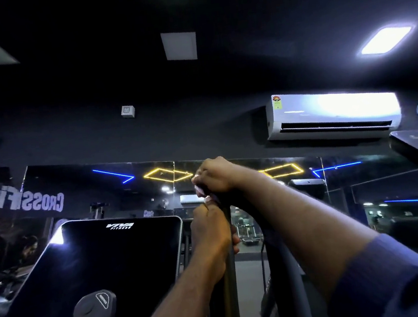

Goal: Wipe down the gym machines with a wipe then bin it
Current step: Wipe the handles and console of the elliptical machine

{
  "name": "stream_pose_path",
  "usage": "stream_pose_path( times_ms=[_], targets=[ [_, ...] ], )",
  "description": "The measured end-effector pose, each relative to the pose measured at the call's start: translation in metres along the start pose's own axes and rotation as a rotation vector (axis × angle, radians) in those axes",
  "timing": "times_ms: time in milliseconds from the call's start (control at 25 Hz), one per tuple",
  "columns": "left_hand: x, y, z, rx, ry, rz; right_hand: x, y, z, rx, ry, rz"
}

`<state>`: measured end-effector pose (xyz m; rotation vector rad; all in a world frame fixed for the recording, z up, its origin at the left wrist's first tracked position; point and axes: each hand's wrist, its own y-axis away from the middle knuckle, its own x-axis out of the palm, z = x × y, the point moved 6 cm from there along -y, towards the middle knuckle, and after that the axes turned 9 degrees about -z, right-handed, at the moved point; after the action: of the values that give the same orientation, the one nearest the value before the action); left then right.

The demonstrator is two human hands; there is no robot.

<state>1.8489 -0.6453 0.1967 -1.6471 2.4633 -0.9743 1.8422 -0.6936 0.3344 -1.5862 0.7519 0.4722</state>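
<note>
While the left hand (213, 236) grips the tall dark handle bar (229, 281) lower down, the right hand (214, 176) is closed around the white wipe (201, 191) at the bar's top. This bar runs up and down, so wiping likely goes downward, toward the left hand.

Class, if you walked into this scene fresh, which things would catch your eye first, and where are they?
Two bare hands meet mid-frame on a dark upright machine handle: the right hand presses a pale crumpled wipe near its top, and the left hand has its grip just below. At lower left sits a glossy black console screen; a white wall air conditioner glares at upper right.
</note>
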Motion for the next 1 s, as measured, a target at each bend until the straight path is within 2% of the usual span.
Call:
stream_pose_path(
  times_ms=[80, 160, 240, 320, 400, 480, 560, 640, 720, 840, 1000],
  targets=[
    [0.001, -0.001, 0.002, 0.003, 0.014, 0.011, -0.002, -0.002, -0.011, 0.126, -0.174, -0.003],
    [0.002, -0.004, 0.003, -0.009, 0.054, 0.007, -0.006, 0.009, -0.025, 0.263, -0.576, -0.039],
    [0.002, -0.007, 0.006, -0.026, 0.089, -0.011, -0.010, 0.022, -0.031, 0.239, -0.824, -0.071],
    [0.003, -0.010, 0.010, -0.035, 0.084, -0.030, -0.017, 0.034, -0.033, 0.129, -0.738, -0.115],
    [0.003, -0.011, 0.012, -0.029, 0.068, -0.048, -0.023, 0.041, -0.032, 0.036, -0.412, -0.216],
    [0.002, -0.013, 0.013, -0.011, 0.070, -0.051, -0.027, 0.052, -0.026, -0.035, -0.214, -0.310],
    [0.001, -0.011, 0.012, -0.005, 0.081, -0.046, -0.030, 0.070, -0.022, -0.094, -0.262, -0.382],
    [0.001, -0.011, 0.013, -0.009, 0.092, -0.029, -0.030, 0.094, -0.023, -0.244, -0.286, -0.456],
    [0.001, -0.014, 0.013, -0.009, 0.108, -0.023, -0.018, 0.117, -0.027, -0.394, -0.168, -0.401],
    [0.001, -0.014, 0.014, -0.032, 0.156, -0.024, -0.013, 0.142, -0.028, -0.494, -0.100, -0.263],
    [-0.002, -0.010, 0.017, -0.071, 0.168, -0.042, -0.039, 0.116, -0.004, -0.448, -0.154, -0.547]
  ],
)
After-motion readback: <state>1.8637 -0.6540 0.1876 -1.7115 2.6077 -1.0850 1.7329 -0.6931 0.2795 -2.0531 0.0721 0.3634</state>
